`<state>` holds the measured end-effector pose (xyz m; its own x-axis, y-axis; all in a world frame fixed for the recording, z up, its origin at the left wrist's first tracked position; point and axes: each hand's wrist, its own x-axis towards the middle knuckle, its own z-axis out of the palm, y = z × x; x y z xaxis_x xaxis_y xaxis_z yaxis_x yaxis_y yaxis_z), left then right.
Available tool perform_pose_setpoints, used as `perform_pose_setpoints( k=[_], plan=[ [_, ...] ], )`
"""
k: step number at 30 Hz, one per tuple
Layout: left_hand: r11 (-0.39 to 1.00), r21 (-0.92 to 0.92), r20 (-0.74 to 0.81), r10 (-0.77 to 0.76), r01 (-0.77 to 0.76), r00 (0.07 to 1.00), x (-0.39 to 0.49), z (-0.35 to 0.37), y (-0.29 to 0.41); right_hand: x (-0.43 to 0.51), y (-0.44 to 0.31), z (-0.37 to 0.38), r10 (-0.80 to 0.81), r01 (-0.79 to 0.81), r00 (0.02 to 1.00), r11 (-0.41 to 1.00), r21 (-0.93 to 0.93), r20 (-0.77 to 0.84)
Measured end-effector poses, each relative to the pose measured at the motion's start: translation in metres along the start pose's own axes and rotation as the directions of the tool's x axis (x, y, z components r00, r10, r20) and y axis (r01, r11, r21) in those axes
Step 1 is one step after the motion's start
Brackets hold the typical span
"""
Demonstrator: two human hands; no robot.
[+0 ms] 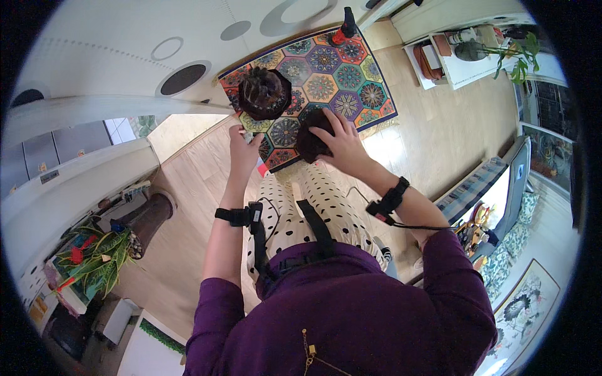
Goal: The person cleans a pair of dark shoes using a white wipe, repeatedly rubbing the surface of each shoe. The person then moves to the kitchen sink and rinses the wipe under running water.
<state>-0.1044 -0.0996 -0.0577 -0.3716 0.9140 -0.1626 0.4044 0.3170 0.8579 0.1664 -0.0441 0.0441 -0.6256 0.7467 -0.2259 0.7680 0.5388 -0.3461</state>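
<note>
My left hand (243, 152) pinches a small whitish item (247, 137) between thumb and fingers at the table's near left edge; its kind is too small to tell. My right hand (345, 146) grips a dark brown rounded piece (310, 141), perhaps a lid, at the near edge of the table. The fingers spread over its top and right side. Beyond my left hand stands a dark octagonal container (264, 96) with a glossy top; its contents cannot be made out. Both things rest on or over a tablecloth (321, 88) with colourful hexagons.
A red and black object (344, 29) stands at the table's far right corner. A white wall with grey circles (183, 79) borders the table's far left side. Potted plants (101, 256) stand left, a white shelf unit (463, 58) far right, a sofa (510, 188) right.
</note>
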Motion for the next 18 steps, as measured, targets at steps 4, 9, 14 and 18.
perform_pose_setpoints(
  k=[4, 9, 14, 18],
  plan=[
    [0.997, -0.023, 0.059, -0.071, 0.072, 0.996, -0.001, -0.004, 0.019, 0.032, 0.044, -0.01, 0.045, 0.008, 0.988, 0.938, 0.347, -0.146],
    [0.997, 0.069, 0.162, 0.024, -0.036, 0.987, 0.007, -0.008, 0.004, 0.148, 0.047, -0.022, -0.087, 0.139, 0.8, 0.989, 0.042, -0.593],
    [0.998, 0.058, 0.133, -0.003, -0.005, 0.991, 0.003, -0.008, 0.01, 0.146, 0.024, 0.005, -0.016, -0.041, 0.95, 0.984, -0.175, -0.311],
    [0.995, 0.095, 0.099, -0.008, -0.002, 0.995, 0.002, -0.008, 0.022, 0.069, 0.042, 0.002, -0.154, 0.121, 0.982, 0.956, -0.266, -0.105]
  ],
)
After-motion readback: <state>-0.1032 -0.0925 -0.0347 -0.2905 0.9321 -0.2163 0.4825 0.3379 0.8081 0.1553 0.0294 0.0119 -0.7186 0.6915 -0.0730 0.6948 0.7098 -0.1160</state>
